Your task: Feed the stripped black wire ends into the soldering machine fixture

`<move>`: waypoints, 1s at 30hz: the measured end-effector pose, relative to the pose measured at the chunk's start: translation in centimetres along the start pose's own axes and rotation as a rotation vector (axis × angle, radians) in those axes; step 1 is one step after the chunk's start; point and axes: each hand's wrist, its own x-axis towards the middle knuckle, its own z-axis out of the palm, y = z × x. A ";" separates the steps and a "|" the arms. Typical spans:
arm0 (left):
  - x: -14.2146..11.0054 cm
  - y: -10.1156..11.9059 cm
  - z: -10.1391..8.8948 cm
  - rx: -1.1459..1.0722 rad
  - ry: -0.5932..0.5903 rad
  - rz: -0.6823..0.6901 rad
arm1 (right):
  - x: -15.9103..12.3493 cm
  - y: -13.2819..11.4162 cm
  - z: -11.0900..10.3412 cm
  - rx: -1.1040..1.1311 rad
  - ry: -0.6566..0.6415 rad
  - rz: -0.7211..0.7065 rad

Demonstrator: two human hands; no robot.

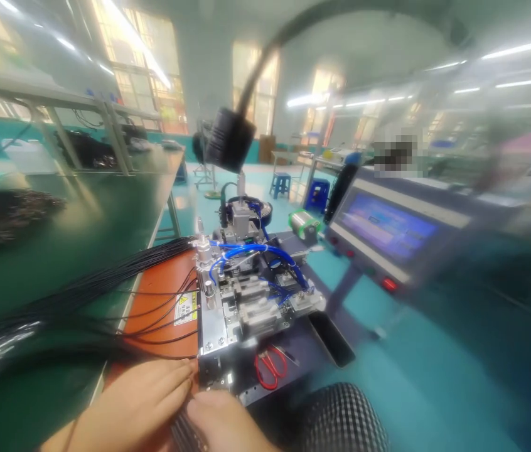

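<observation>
The green bench (119, 201) fills the left side, and a metal fixture (258, 314) with blue tubing stands at the middle on a dark worktop. To its right, on the far side, a control panel (390, 223) tilts with its screen lit. An orange surface (164, 276) lies just left of the fixture; a long spread of black cables (81, 287) crosses it from the left to the fixture's far end, with a few single strands running in nearer.

At the near edge, a smaller dark cable bunch (186, 434) lies between the 2 hands, left of the fixture's near corner. The right hand (230, 424) appears to grasp it, thumb along the strands, its other fingers hidden. The left hand (145, 395) lies palm down over the bunch's far end, fingers straight and together; whether it pinches anything, I cannot tell.

The bunch looks light and bendy, probably smooth-skinned, so single strands could slip or fan out. The best hold is likely a thumb-and-finger pinch close to the ends, without sharp bends.

Smallest, 1 pair of red-handled cutters (273, 371) rests to the right of the hands.
</observation>
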 end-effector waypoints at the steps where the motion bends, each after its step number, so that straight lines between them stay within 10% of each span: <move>1: 0.0 0.4 0.0 0.020 0.050 0.024 | -0.6 -0.8 -0.3 -0.034 -0.015 -0.004; 5: 0.2 0.9 -0.1 0.100 0.191 -0.046 | -2.8 -2.8 -1.4 -0.006 0.026 0.108; 18: 1.6 3.9 0.5 -0.204 0.000 -0.070 | -3.6 -2.5 -2.2 -0.436 0.214 -0.118; 30: 2.3 6.1 -0.1 -0.128 0.111 -0.106 | -5.1 -0.8 -3.1 -0.553 0.324 -0.229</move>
